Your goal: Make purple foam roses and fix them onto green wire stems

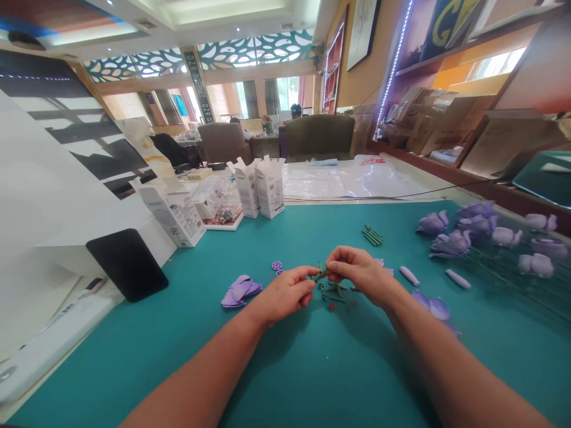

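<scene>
Bench work at a green mat [187, 356], seen from the head cam. The left hand [288, 294] gripped a small green piece [318, 275] btw. thumb & index finger; the right hand [357, 267] had its thumb & index closed in a pinch at the far end of the same pc. The pc. was thus held up btw. both hands, in front of the wearer, nr. a star-shaped green part [336, 288] & red bits [331, 307] on the mat.

Step in hand: prob. fine two-handed work on the green pc. The next move would call for a steady L pinch w/ small, precise R fingertip adjustments.

Purple petals [241, 292] & purple discs [277, 266] lay to the L; green rods [372, 235] lay beyond the hands, purple flowers [450, 242] to the far R.

Hard to make out: the R fingertips covered one end of the pc., so whether a 2nd part was held there could not be told. The R hand & forearm partly hid purple items behind them; flower stems were blurred, & both forearms were cut off at the lower edge.
</scene>
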Tool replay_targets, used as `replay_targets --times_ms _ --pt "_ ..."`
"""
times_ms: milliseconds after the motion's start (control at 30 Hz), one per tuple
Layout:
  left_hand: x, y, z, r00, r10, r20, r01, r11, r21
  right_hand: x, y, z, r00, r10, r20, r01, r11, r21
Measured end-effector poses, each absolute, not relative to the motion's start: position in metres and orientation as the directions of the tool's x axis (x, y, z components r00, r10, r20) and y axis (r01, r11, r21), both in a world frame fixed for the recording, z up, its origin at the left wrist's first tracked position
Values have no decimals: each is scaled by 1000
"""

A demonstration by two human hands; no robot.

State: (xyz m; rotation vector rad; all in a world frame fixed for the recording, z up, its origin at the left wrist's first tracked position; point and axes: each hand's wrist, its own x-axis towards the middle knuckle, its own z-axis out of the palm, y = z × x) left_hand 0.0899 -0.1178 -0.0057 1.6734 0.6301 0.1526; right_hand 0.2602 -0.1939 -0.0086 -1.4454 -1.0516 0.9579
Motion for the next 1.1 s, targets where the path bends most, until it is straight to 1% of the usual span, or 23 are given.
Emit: replay_targets --times_ms 367,500,567,600,633,667,733,800,833,900,1000,1100 --pt "91 -117 -9 837 484 -255 312 -40 949 260 -193 -11 277 961 -21 105 -52 -993" --pt "92 -116 -10 833 491 -255 299 -13 954 259 -192 -11 311 950 -27 95 -59 -994" --pt "92 -114 -10 827 504 -250 285 7 958 262 -191 -14 371 929 -1 145 -59 -988" --pt "92 -114 -9 821 515 -247 278 18 960 264 -191 -16 403 915 27 221 -68 -973" --pt "92 -113 -9 813 527 -247 273 29 961 266 -190 -19 423 904 67 331 -85 -940" --pt "92 -112 -8 805 538 -248 272 37 962 267 -189 -22 422 900 113 465 -108 -879" --pt "91 -111 -6 790 557 -254 283 36 958 269 -188 -29 344 922 178 728 -142 -671" --pt "90 -110 -5 786 563 -257 305 11 952 268 -186 -35 230 958 173 886 -133 -444" --pt "90 -110 -5 786 563 -255 315 -10 949 266 -186 -38 184 971 154 927 -119 -356" --pt "90 -109 -4 794 555 -248 330 -51 943 263 -184 -41 125 985 122 966 -93 -240" --pt "90 -109 -4 805 544 -238 343 -97 934 259 -183 -41 92 990 104 984 -74 -164" --pt "90 -108 -5 810 538 -232 350 -126 928 258 -183 -39 88 992 91 988 -76 -133"
